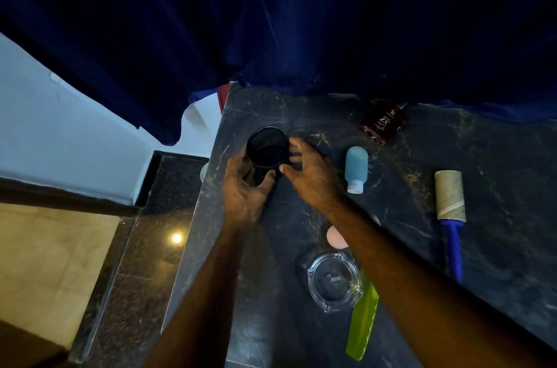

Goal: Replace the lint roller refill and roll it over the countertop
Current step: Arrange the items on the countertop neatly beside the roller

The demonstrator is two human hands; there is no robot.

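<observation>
Nearest the lens: two bare forearms point(422, 271) reaching in from the bottom edge. By the R one lies the lime-green plastic comb point(363, 319), flat, its far end against the clear glass ashtray point(334, 281). The blue-handled lint roller point(449, 202), w/ a bare brown cardboard core, lies flat on the dark veined stone countertop point(497, 156). It is far R, handle toward the camera, well apart from both hands; no finger on it. Btwn roller & hands: pale blue squeeze bottle point(356, 168) w/ white cap, on its side. Behind that, a dark red box point(382, 123) marked "RED ZX". The left hand point(244, 190) has its fingers curled round the black cylindrical cup point(266, 152) from the near side. The right hand point(307, 174) has thumb & fingers bent in, pinching at the cup's handle side. A pink round thing point(336, 236) is half hidden by the R forearm. Deep blue curtain point(271, 21) hangs behind.
</observation>
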